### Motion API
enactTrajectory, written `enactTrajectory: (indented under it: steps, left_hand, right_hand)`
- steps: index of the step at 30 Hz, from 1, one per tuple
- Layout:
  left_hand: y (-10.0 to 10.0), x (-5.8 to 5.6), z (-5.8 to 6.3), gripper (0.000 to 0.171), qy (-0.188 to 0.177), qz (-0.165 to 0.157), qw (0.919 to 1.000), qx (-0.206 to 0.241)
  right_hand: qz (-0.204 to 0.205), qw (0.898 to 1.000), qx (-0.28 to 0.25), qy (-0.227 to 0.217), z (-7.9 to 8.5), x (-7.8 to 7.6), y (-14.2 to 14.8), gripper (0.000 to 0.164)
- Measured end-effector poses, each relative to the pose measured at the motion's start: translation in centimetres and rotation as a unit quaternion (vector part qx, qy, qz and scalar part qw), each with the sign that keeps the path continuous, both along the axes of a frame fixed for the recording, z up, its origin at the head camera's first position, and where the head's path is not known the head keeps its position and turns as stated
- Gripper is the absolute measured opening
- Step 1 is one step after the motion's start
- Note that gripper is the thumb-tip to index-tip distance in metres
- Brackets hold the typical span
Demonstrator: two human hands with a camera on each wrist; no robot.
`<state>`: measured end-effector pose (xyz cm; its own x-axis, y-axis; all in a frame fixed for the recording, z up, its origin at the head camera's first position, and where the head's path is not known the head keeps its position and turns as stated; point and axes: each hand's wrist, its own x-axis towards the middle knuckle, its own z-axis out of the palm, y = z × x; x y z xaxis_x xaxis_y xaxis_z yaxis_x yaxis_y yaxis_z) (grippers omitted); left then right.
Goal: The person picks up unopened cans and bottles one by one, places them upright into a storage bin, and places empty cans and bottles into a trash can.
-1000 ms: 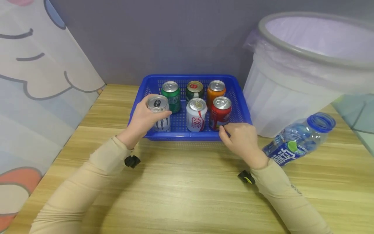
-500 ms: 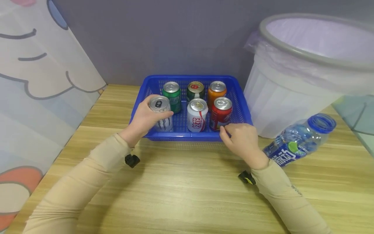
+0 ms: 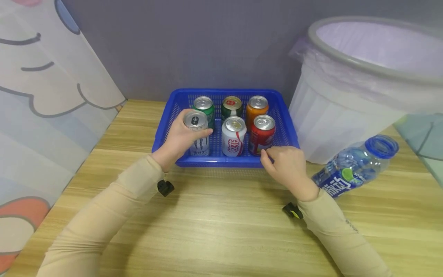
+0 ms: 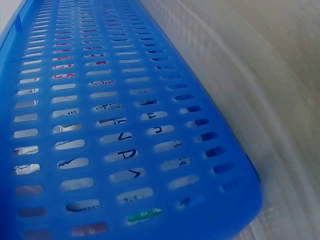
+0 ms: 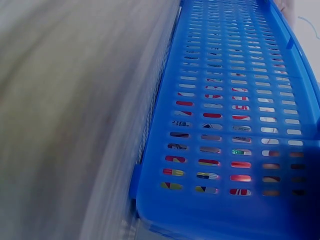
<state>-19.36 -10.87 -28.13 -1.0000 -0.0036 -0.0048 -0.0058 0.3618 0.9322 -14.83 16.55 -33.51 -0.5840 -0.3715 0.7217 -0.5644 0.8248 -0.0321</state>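
Observation:
In the head view a blue plastic basket (image 3: 221, 162) holds two rows of drink cans. My left hand (image 3: 178, 137) reaches over its front left and grips a white energy drink can (image 3: 199, 144) with black claw marks, thumb across the front. My right hand (image 3: 286, 163) grips the basket's front rim near the right corner, beside a red can (image 3: 262, 134); skin shows through the slots of the basket wall (image 5: 220, 127) in the right wrist view. Between the hands stands a white can with red lettering (image 3: 233, 140). The left wrist view shows the slotted basket wall (image 4: 110, 150).
Green (image 3: 203, 105), dark green (image 3: 231, 109) and orange (image 3: 256, 109) cans form the back row. At right, a lined white bin (image 3: 328, 111) stands behind a tilted, uncapped blue-labelled bottle (image 3: 356, 167). A grey wall (image 3: 207, 46) rises behind the wooden table (image 3: 221, 223).
My left hand has shifted right with the white energy drink can, which now overlaps the green can more. My right hand stays at the rim.

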Motion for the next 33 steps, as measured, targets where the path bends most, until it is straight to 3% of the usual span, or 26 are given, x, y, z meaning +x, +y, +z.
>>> enactTrajectory:
  steps: [10, 18, 33]
  left_hand:
    - [1.0, -0.3, 0.0, 0.071, -0.017, 0.022, 0.9991, 0.032]
    - [1.4, -0.6, -0.1, 0.074, -0.023, 0.019, 0.9990, 0.035]
    - [1.2, -0.7, -0.2, 0.075, -0.020, 0.010, 0.9997, -0.007]
  right_hand:
    - [0.001, 1.000, 0.002, -0.004, -0.1, 0.1, 0.0, 0.044]
    - [0.001, 1.000, 0.000, -0.004, 0.1, 0.0, 0.0, 0.044]
    - [0.001, 1.000, 0.010, -0.001, 0.0, -0.1, 0.1, 0.044]
